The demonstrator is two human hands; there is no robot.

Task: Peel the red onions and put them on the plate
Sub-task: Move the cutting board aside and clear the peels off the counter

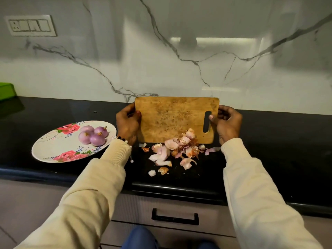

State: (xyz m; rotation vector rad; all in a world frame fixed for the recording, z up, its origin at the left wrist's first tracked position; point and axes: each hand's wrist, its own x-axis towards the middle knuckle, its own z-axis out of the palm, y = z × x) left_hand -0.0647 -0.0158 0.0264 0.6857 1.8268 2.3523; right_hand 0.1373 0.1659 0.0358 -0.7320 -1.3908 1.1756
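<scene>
- Four peeled red onions [93, 136] sit bunched together on the plate [53, 146], toward its far right side, pale purple and touching one another.
- The plate is white with red roses painted on it and lies flat on the black counter [278, 150], left of the person's arms.
- A pile of onion skins [177, 150] lies on the counter between the two sleeves, with a few still lying against the lower edge of the board and loose bits scattered nearer the counter's front edge.
- The wooden cutting board [172, 119] is tipped up steeply, its lower edge down by the skins and its top edge toward the wall.
- The left hand [126, 125] grips the board's left edge, thumb on the front face.
- The right hand [227, 123] grips the right edge beside the handle slot, with the thumb at the slot.
- Both arms wear cream sleeves; a beaded bracelet [124, 140] shows at the left wrist.
- Behind is a white marble wall with a switch panel [30, 25] at upper left, and something green [6, 91] sits at the far left of the counter.
- A drawer handle [175, 217] shows below the counter.
</scene>
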